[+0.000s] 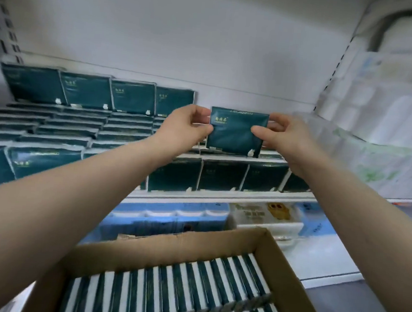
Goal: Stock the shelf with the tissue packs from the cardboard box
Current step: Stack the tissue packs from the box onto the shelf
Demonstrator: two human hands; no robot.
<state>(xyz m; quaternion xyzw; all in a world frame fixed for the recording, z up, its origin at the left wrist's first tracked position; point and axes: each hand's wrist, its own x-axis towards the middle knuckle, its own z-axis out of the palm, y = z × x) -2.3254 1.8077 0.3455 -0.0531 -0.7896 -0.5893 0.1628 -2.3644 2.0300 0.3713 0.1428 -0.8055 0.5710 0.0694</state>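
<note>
Above the far wall of the cardboard box [169,247], I hold one dark green tissue pack [235,133] upright in the air. My left hand [180,129] pinches its left edge between thumb and fingers, and my right hand [286,139] pinches its right edge the same way. Beyond the box and higher, the shelf [221,196] looks well on its way to full. A back row of packs [87,89] stands against the white rear panel [207,46], up and to the left of the box. Flat stacks lie in front of that row, and a front row of packs [223,176] stands along the shelf lip straight beyond the box. Much is left to do, I judge, because the packs in the box [178,295] sit on edge in tight rows that fill the part I can see. The open room seems to be at the back of the shelf, straight beyond the box and a little right, where the back row stops and the rear panel shows. White wrapped bundles [385,119] and a slotted upright post [335,67], further right of the box, close off that side. Nothing blocks my way over the front row, though the pack must clear its tops. Blue and white goods [171,216] fill a lower level just beyond the box's far wall.
</note>
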